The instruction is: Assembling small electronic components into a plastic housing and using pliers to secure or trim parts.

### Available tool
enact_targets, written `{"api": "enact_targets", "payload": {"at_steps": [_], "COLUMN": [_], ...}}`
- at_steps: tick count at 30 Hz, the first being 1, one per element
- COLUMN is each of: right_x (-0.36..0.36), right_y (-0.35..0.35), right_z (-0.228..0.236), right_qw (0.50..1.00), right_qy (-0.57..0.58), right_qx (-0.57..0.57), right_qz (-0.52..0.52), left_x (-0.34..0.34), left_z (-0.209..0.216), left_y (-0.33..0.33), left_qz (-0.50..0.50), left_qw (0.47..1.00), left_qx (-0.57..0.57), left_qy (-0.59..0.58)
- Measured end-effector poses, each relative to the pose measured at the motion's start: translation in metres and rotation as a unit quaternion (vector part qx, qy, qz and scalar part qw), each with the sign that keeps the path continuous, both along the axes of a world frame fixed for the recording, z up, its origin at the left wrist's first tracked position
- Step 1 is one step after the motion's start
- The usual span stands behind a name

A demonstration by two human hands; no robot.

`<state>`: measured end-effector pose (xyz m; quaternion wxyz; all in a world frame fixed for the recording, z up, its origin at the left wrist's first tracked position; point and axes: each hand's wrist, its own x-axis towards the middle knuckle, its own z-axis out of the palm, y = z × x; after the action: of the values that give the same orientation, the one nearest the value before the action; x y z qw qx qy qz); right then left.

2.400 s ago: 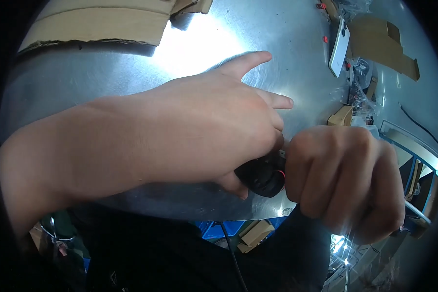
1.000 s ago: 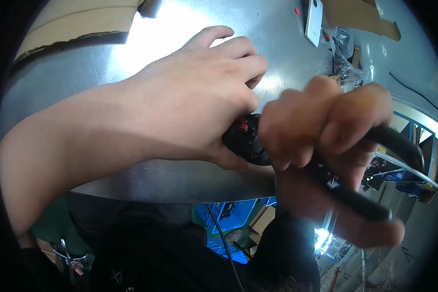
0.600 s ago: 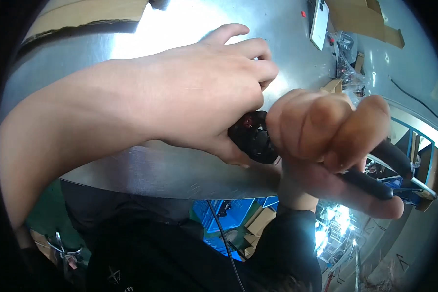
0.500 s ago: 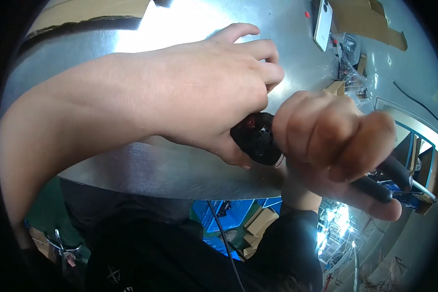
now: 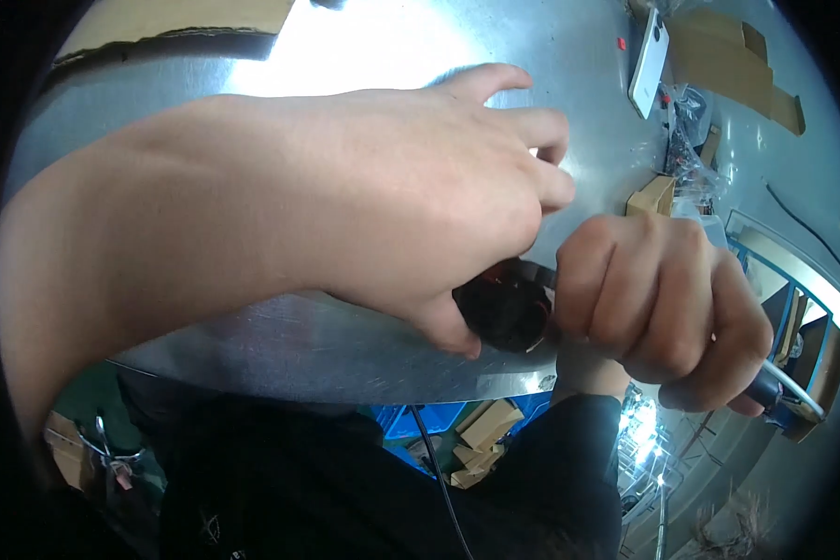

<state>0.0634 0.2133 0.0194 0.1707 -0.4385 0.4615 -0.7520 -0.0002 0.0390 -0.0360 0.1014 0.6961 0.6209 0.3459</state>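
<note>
My left hand point(image 5: 467, 187) reaches across from the left, its thumb and the near side of the palm closed on a dark, rounded black part point(image 5: 504, 313) with a reddish patch. Its other fingers are loosely bent above the metal table. Right beside the part, my right hand point(image 5: 663, 303) is wrapped in a fist round a tool with dark handles point(image 5: 767, 387). Only a handle end shows below the fist; the tool's head is hidden, so I cannot tell whether it grips the part.
The metal table point(image 5: 280, 341) curves along its near edge. Cardboard point(image 5: 173, 17) lies far left. At the right are a white phone point(image 5: 649, 65), clear plastic bags point(image 5: 689, 131) and a cardboard piece point(image 5: 719, 56). Blue crates point(image 5: 406, 420) and cardboard boxes point(image 5: 487, 427) stand below the edge.
The right fist has turned and moved slightly down and right; two dark handles showed beneath it before. My left hand and the black part have shifted a little right and nearer.
</note>
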Motion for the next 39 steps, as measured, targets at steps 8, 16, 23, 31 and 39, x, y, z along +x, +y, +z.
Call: {"api": "enact_targets", "payload": {"at_steps": [8,16,23,31,39], "right_x": [0.014,-0.013,-0.01,-0.023,-0.032], "right_y": [-0.008,-0.012,-0.016,-0.023,-0.032], "right_z": [0.004,0.0,-0.01,0.001,0.003], "right_qw": [0.998,0.989,0.987,0.964,0.955], "right_qy": [-0.05,-0.037,-0.053,-0.01,0.029], "right_qx": [-0.017,-0.02,-0.023,-0.008,0.006], "right_qz": [-0.02,0.14,0.152,0.264,0.296], "left_x": [-0.004,-0.003,0.002,-0.003,-0.008], "left_z": [0.005,0.0,-0.014,-0.004,0.014], "left_y": [0.001,0.001,-0.007,-0.004,-0.01], "left_qz": [-0.028,-0.024,-0.015,-0.042,-0.051], "left_qw": [0.997,0.999,0.999,0.998,0.998], "left_qx": [-0.068,-0.035,-0.004,-0.008,-0.012], "left_qy": [0.014,0.015,-0.044,-0.037,0.025]}}
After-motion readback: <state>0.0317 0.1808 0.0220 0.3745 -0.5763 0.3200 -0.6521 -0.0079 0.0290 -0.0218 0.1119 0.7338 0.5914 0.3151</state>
